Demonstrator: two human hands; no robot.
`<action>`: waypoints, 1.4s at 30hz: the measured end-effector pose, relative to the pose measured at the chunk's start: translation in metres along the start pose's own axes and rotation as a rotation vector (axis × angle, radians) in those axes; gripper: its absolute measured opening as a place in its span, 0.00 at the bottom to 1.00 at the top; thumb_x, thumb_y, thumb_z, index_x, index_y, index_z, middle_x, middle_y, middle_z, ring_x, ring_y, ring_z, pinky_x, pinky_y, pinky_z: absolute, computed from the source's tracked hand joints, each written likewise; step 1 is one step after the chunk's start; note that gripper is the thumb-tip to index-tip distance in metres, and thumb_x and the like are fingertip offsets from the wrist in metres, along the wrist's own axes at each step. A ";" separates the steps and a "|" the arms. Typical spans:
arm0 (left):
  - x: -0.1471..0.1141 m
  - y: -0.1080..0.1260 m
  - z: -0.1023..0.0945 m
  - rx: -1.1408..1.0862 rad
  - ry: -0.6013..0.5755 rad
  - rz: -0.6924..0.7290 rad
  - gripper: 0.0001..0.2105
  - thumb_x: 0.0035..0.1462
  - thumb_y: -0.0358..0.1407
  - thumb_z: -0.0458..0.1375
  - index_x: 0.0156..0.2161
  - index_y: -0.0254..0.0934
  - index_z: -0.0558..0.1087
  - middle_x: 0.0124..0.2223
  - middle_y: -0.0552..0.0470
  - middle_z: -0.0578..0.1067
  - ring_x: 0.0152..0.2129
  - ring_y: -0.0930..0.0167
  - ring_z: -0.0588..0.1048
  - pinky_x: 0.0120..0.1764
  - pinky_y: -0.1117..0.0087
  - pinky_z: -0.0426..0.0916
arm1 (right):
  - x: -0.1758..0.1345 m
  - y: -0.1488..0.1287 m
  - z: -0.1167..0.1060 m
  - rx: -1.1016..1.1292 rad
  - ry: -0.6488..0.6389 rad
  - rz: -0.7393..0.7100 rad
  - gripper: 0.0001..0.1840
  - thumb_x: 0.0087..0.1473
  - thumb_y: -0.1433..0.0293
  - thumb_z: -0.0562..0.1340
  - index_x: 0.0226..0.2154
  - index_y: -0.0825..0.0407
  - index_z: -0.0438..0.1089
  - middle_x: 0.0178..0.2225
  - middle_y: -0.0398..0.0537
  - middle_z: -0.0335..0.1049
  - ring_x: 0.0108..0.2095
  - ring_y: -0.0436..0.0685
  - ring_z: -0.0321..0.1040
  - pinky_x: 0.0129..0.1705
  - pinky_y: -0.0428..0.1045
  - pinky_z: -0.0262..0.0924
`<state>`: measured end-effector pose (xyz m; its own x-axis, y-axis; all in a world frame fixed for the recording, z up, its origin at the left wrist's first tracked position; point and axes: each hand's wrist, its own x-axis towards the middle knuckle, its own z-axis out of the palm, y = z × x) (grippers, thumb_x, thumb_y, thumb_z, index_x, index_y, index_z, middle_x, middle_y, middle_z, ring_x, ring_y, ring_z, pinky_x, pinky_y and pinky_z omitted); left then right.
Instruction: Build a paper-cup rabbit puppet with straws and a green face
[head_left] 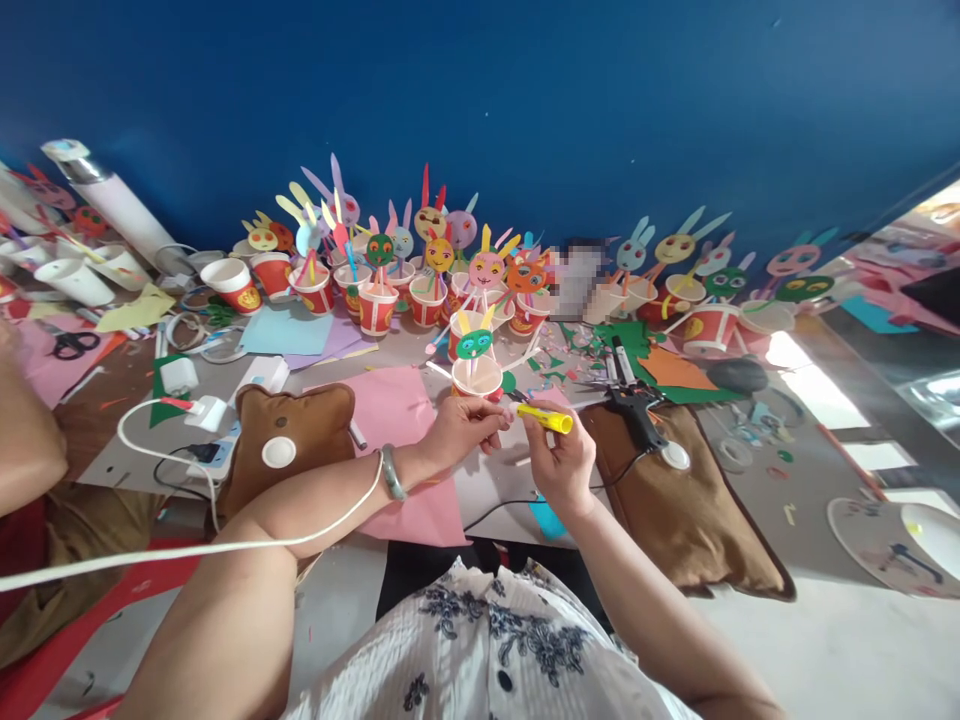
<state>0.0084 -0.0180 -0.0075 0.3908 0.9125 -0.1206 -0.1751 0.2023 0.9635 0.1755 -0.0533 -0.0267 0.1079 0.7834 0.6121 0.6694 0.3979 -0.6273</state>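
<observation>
My right hand (561, 455) is closed around a yellow pen-like tube (546, 417), which has dark print and a pale tip pointing left. My left hand (466, 432) has its fingertips pinched together right by that tip; whatever lies between them is too small to make out. Just beyond both hands stands a paper cup (480, 378) with a green paper animal face (474, 345) with yellow ears rising from it. Pink paper (390, 400) lies under and left of my left wrist.
Rows of paper cups (379, 310) with paper animal faces line the blue wall. A black glue gun (637, 418) rests on a brown cushion (675, 510) at right; another brown cushion (259, 480) lies left. A white cable (225, 547) crosses my left arm. Another person's arm (30, 430) is far left.
</observation>
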 end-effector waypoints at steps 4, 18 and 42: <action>0.001 0.000 -0.001 0.018 0.032 -0.020 0.14 0.51 0.43 0.67 0.30 0.30 0.77 0.20 0.53 0.74 0.16 0.77 0.71 0.23 0.77 0.68 | 0.001 0.001 -0.002 -0.003 0.084 0.034 0.09 0.63 0.63 0.61 0.43 0.49 0.72 0.39 0.51 0.79 0.38 0.58 0.78 0.42 0.53 0.71; 0.001 -0.001 -0.001 0.057 0.024 -0.003 0.17 0.54 0.46 0.65 0.31 0.30 0.77 0.20 0.53 0.74 0.17 0.77 0.72 0.23 0.77 0.67 | -0.005 0.001 -0.003 -0.028 0.057 0.006 0.11 0.64 0.62 0.60 0.44 0.49 0.72 0.38 0.51 0.79 0.37 0.58 0.77 0.40 0.53 0.71; 0.005 -0.013 -0.005 -0.074 0.002 0.057 0.15 0.56 0.45 0.63 0.35 0.32 0.77 0.20 0.56 0.72 0.15 0.78 0.69 0.22 0.76 0.64 | -0.015 0.027 0.001 -0.570 -0.475 -0.275 0.25 0.51 0.84 0.55 0.48 0.50 0.73 0.33 0.50 0.71 0.32 0.58 0.68 0.40 0.53 0.60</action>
<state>0.0079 -0.0139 -0.0216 0.3762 0.9241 -0.0672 -0.2636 0.1762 0.9484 0.1912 -0.0542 -0.0534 -0.3557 0.8635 0.3575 0.9136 0.4019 -0.0615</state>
